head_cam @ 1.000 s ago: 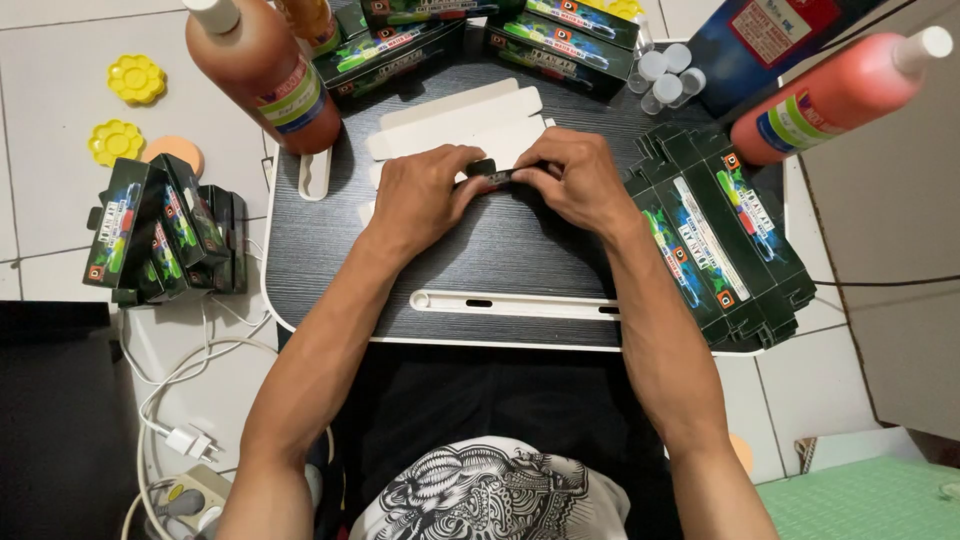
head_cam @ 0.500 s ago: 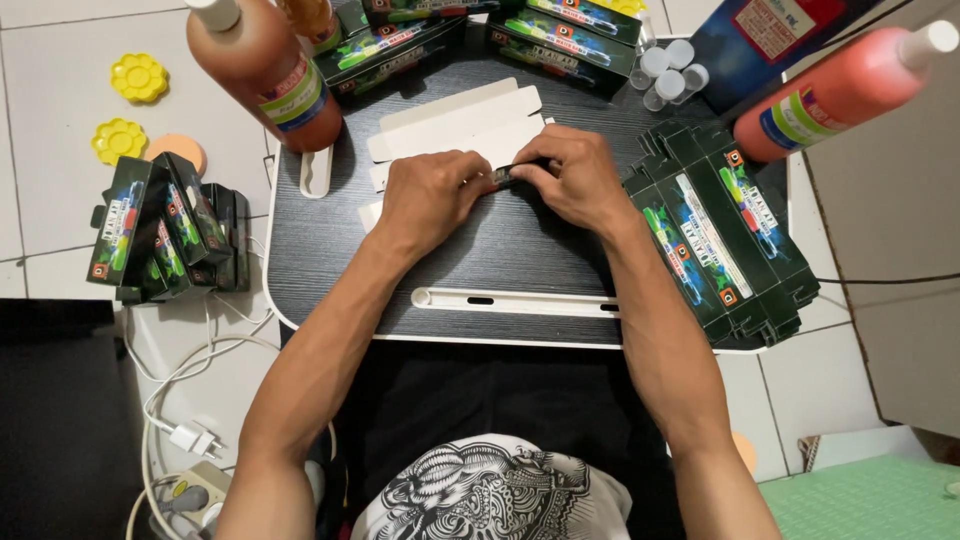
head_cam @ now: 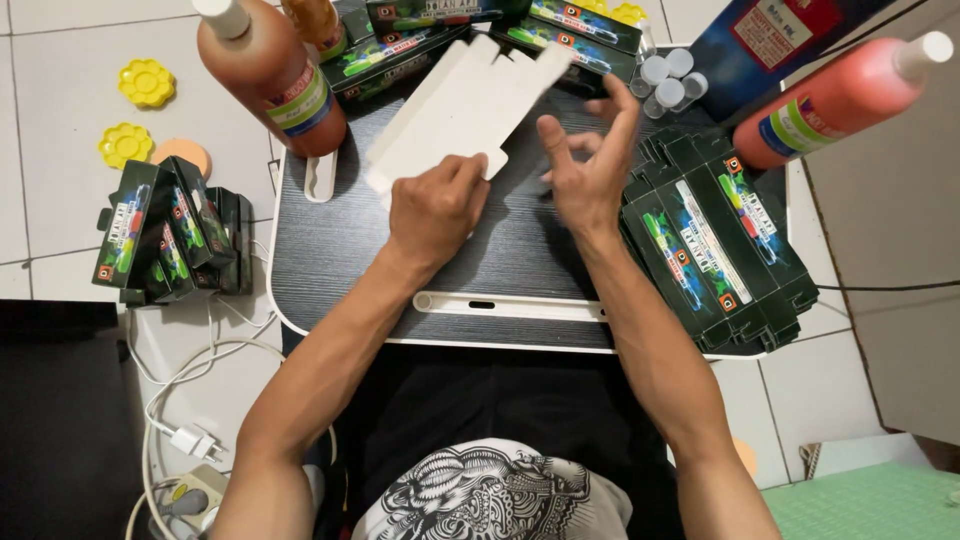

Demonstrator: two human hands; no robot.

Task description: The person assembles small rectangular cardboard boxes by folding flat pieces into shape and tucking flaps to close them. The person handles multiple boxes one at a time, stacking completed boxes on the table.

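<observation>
Left hand: the left hand is curled shut, its fingertips pinching the near edge of a flat white cardboard blank.
Right hand: the right hand is spread, fingers apart and bent, holding nothing; it hovers just right of the blank's near corner.
White cardboard blank: an unfolded carton, plain side up, with tabs along its far end; it slants away from the left hand over the middle of the counter, its far end near the row of boxes.
Counter: a small dark wood-grain counter with a white rim and a long white slot along its near edge, close to the person's lap.
Flat carton stack: a pile of flattened dark green printed cartons lies on the counter's right side, right of the right hand.
Far boxes: more green printed boxes lie in a row along the counter's far edge.
Bottles: a large red-brown bottle with a white cap stands at the counter's far left corner; an orange-red bottle lies tilted off its far right corner.
Small caps: a cluster of small clear caps sits at the counter's far right.
Floor, left of counter: assembled green boxes stand grouped on the tiles, with yellow flower-shaped lids beyond them and white cables nearer the person.
</observation>
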